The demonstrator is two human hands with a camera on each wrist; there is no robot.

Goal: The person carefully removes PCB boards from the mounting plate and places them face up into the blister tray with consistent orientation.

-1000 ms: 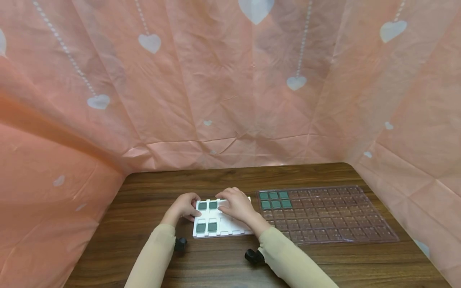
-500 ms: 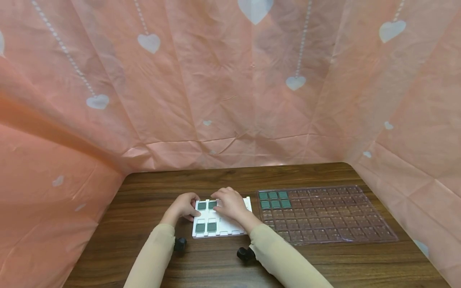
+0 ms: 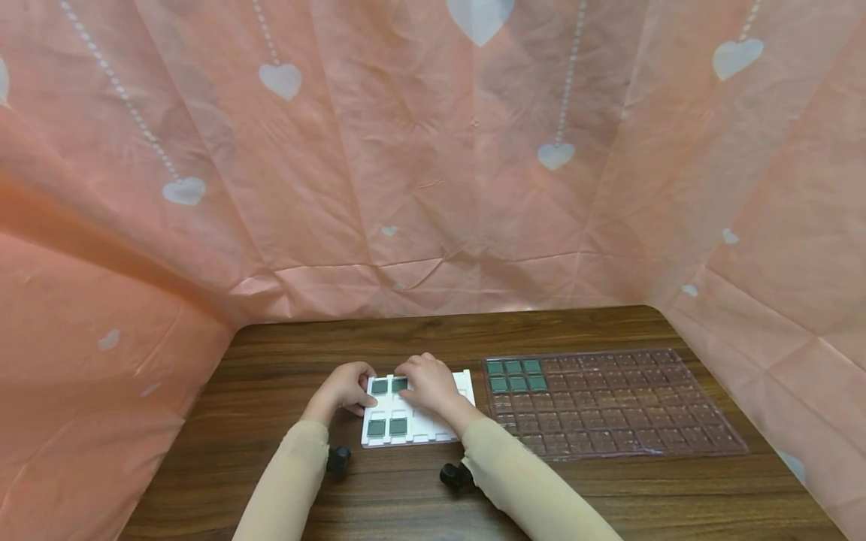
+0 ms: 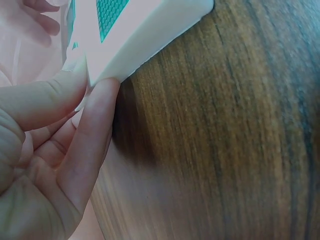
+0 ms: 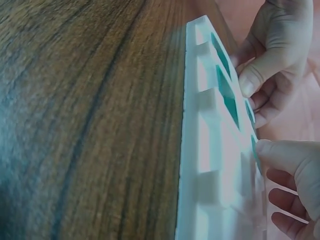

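Dark wood table (image 3: pixel 271 376), pink heart drape (image 3: pixel 406 188) behind; left hand (image 3: pixel 345 388) pinches white tray (image 3: pixel 419 428) edge, right hand (image 3: pixel 426 383) fingertip presses green square (image 3: pixel 399 384)

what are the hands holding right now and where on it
The left hand pinches the white tray at its left edge, thumb on top. The right hand rests its fingertips on a green square at the tray's far side; its grip cannot be told.

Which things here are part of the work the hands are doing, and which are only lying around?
In use:
white tray
green squares in it
left hand gripping its edge
right hand at its top row

Lying about:
clear tray
pink cloth
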